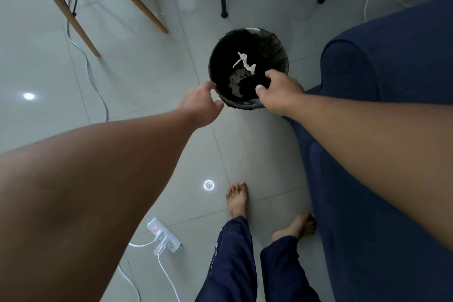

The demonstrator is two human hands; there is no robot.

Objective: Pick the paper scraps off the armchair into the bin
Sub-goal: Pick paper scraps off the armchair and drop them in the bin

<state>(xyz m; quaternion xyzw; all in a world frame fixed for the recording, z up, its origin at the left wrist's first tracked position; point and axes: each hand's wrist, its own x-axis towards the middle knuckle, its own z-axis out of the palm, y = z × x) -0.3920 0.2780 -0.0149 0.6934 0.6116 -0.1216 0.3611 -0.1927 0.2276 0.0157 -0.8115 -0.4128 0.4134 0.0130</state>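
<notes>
Two bare forearms fill the near edge of the view, reaching forward and down. The left hand sits at the bin's near-left rim, fingers loosely curled with the thumb out, gripping nothing that shows. The right hand hangs over the near-right rim, fingers spread and bent downward, empty and open.

Between the two hands stands one round bin, lined with a black, crinkled plastic bag whose edge folds over the rim; a sliver of pale rim shows at the far side. Inside, against the dark liner, lies a thin, twisted white paper scrap, torn and irregular in shape, with a duller greyish crumpled patch just below it; whether that patch is paper cannot be told.

To the right of the bin, a dark blue armchair with a soft woven fabric and a rounded arm runs down the right side. The floor is glossy pale tile. Two bare feet stand on it, below navy trouser legs. A white power strip with plugged cables lies on the floor near the left arm
</notes>
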